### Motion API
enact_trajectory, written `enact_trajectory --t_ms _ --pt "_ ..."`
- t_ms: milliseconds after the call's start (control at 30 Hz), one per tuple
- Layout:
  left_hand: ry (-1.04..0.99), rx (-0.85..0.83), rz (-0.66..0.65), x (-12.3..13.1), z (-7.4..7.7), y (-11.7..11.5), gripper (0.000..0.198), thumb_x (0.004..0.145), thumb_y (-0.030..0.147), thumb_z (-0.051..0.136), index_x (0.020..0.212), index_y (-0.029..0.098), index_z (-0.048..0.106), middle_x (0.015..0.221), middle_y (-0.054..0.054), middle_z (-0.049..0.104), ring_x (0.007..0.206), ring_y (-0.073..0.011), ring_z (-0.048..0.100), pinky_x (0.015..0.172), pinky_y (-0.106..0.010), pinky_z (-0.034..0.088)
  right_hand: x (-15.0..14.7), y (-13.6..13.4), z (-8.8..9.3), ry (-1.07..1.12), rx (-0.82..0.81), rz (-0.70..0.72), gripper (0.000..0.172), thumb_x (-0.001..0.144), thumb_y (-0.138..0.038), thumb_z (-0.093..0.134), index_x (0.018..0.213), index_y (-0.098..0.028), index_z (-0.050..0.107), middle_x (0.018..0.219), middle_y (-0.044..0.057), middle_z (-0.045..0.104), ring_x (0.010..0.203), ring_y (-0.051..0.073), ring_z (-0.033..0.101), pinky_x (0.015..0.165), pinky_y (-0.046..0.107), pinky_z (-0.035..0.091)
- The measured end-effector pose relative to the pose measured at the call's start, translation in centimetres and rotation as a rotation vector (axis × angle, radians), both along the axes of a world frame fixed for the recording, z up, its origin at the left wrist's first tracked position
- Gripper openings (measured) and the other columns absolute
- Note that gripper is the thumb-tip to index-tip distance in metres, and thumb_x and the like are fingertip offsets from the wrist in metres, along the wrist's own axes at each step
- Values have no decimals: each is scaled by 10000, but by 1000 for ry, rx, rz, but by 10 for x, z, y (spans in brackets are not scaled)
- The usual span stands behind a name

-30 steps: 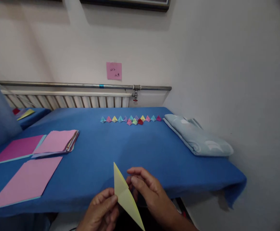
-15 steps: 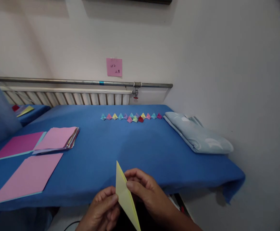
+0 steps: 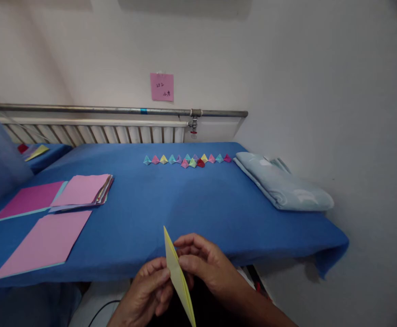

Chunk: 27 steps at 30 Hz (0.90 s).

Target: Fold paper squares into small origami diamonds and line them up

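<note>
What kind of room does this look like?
Probably a bedroom or dormitory, though I can't be certain: there's a radiator, a folded blanket on blue cloth, and a handwritten pink note on the wall.

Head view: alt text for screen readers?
Left hand pinches a folded yellow paper, right hand at its edge, before a blue cloth. On the cloth: colored sheets at left, small folded paper pieces toward the back, a folded blanket at right.
</note>
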<state>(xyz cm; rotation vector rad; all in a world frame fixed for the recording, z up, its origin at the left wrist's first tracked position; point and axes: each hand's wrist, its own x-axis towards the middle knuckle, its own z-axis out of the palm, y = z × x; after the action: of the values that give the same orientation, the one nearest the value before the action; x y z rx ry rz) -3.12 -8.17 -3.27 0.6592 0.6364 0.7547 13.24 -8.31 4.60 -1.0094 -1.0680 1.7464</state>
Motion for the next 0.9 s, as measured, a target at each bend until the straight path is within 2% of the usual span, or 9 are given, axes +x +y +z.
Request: enact_trajectory --t_ms 200,400,567,900 --pt "-47 -12 1 -2 -4 -1 265 758 387 701 828 135 656 566 1 585 363 2 304 350 -120 222 0 1 -1 17 -18 4 374 653 -374 755 930 -191 583 746 -30 567 604 89 525 542 216 392" --pt "-120 -27 -26 -3 -10 -1 249 768 372 696 854 139 676 444 59 457 344 -4 309 353 -113 220 -1 2 -4 84 -55 18 372 641 -344 761 923 -178 585 709 -32 572 599 94 524 540 216 385" --pt "-146 -41 -14 -3 -11 -2 250 736 359 727 840 138 674 585 7 582 372 10 337 371 -110 241 0 1 -9 111 -86 13 358 647 -332 752 926 -178 588 708 -34 564 592 91 516 530 207 374" --pt "-110 18 -20 -2 -7 -2 228 764 366 694 814 145 673 478 41 488 357 -12 323 340 -111 252 1 2 -10 100 -100 36 331 651 -286 745 926 -179 596 675 -50 558 528 66 478 512 197 358"
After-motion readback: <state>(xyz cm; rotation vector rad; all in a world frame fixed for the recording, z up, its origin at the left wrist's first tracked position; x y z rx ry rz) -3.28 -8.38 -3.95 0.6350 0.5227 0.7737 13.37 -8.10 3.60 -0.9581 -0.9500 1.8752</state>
